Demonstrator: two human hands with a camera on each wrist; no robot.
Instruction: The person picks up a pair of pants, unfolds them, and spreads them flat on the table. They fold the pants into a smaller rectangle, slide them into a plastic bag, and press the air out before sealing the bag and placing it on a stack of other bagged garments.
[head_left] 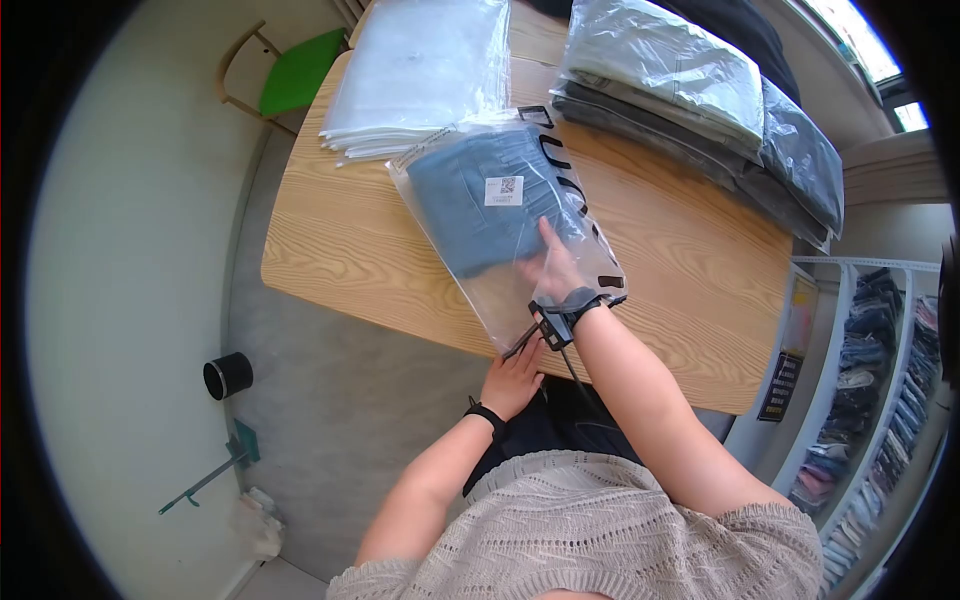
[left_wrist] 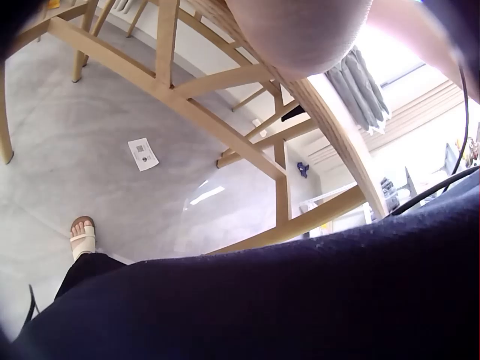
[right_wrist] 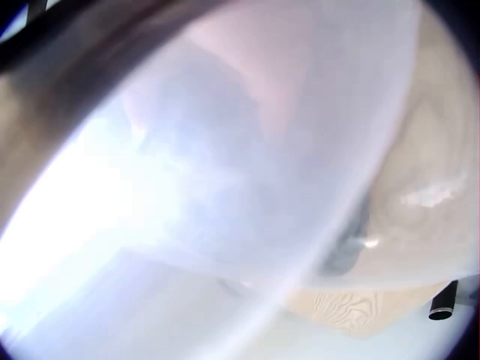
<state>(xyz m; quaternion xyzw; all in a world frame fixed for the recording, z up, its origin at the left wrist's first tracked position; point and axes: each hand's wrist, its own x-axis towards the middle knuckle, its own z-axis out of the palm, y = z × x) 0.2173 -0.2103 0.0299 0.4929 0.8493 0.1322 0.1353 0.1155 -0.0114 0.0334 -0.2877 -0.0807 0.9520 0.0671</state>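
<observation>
A clear plastic bag point(head_left: 480, 312) with black markings along one side lies slanted on the wooden table. Inside it is a folded blue garment point(head_left: 455, 205), gathered along one side, under a white QR-code label point(head_left: 504, 191). My right hand point(head_left: 553, 270) reaches into the bag, its thumb on top of the garment and its other fingers partly hidden at the garment's near edge. At the table's front edge, my left hand point(head_left: 513, 383) presses the bag's near edge with spread fingers. Blurred plastic covers most of the right wrist view.
A stack of clear bags point(head_left: 420, 75) stands at the table's back left. Bagged folded garments point(head_left: 660, 85) are piled at the back right. Shelves of folded clothes point(head_left: 865, 340) line the right side. Left on the floor are a black bin point(head_left: 228, 376) and a green chair point(head_left: 300, 75).
</observation>
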